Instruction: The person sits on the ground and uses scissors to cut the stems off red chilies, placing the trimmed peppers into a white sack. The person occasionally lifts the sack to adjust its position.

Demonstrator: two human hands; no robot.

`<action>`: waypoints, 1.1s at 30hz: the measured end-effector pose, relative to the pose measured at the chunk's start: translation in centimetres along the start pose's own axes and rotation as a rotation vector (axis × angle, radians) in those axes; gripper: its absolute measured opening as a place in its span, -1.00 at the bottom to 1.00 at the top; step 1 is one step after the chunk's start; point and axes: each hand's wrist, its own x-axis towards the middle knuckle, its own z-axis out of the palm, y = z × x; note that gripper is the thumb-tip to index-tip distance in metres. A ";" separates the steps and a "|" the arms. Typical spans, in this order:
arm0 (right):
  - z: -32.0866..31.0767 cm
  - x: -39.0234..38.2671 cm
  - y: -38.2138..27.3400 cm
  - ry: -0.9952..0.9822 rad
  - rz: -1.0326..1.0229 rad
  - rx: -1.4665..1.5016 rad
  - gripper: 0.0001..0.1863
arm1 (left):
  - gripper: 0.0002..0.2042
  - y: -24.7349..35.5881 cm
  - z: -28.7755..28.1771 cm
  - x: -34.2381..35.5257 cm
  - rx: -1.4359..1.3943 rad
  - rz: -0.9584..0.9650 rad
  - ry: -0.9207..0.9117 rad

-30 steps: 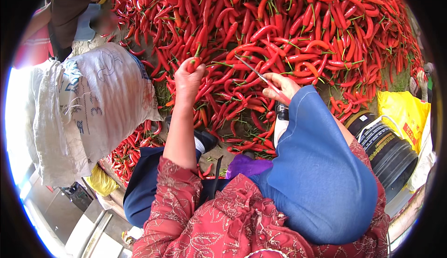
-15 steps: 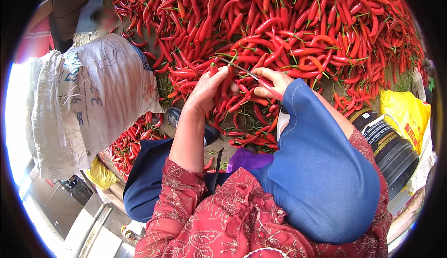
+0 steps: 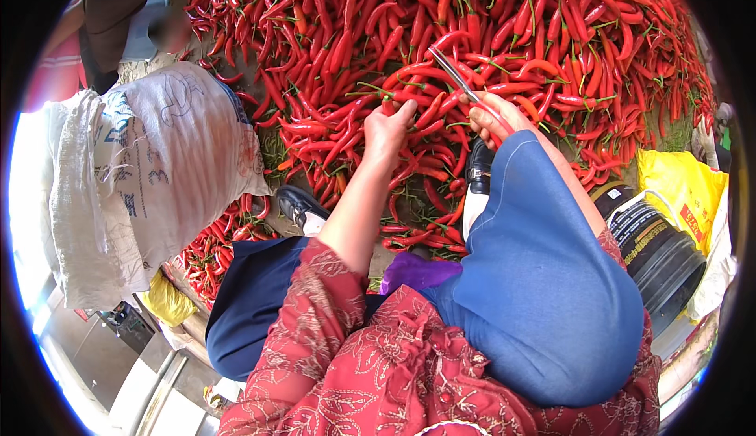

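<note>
My right hand [image 3: 496, 117] is closed round the red handles of a pair of scissors [image 3: 454, 71]. Their metal blades point up and to the left, over a heap of red chili peppers [image 3: 488, 30]. To its left, my left hand [image 3: 387, 130] is closed on a red chili pepper [image 3: 387, 107]. The top of this pepper shows beside my thumb, and the rest is hidden in my palm. A gap separates the blades from the held pepper. Loose peppers with green stems lie beneath and around both hands.
A bulging white woven sack [image 3: 185, 137] stands at the left, with more peppers beside its base. At the right are a black bucket [image 3: 657, 239] and a yellow bag [image 3: 681, 192]. Purple cloth [image 3: 417, 272] lies near my knees. Part of another person [image 3: 118, 11] shows at upper left.
The scissors have swung up and away from my left hand, and their blades have come together. My left hand has moved right and slightly farther out with a pepper in it.
</note>
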 end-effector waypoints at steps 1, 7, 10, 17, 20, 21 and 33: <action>0.4 0.1 -0.2 -0.001 -0.016 0.026 -0.39 | -0.77 -0.5 0.9 1.0 -0.100 -0.021 0.101; 0.4 0.3 0.1 0.024 0.040 -0.106 -0.40 | -0.86 -1.0 3.2 2.6 -0.476 0.029 0.284; 0.7 -0.1 0.2 0.087 -0.166 -0.577 -0.34 | -0.88 -1.3 1.4 1.7 -0.316 0.351 0.260; 2.1 -0.8 -0.3 -0.079 -0.138 -0.665 -0.34 | -0.74 -1.3 -1.9 -2.8 0.268 0.347 -0.119; 2.7 -0.1 -0.2 -0.134 -0.101 -0.641 -0.31 | -0.69 -1.1 -2.0 -3.8 0.366 0.341 -0.160; 2.8 0.1 0.2 -0.123 -0.117 -0.642 -0.31 | -0.69 -1.1 -1.9 -3.8 0.325 0.304 -0.171; 1.4 0.1 1.2 -0.115 -0.062 -0.609 -0.25 | -0.83 0.0 -1.5 -3.6 -0.051 0.157 -0.163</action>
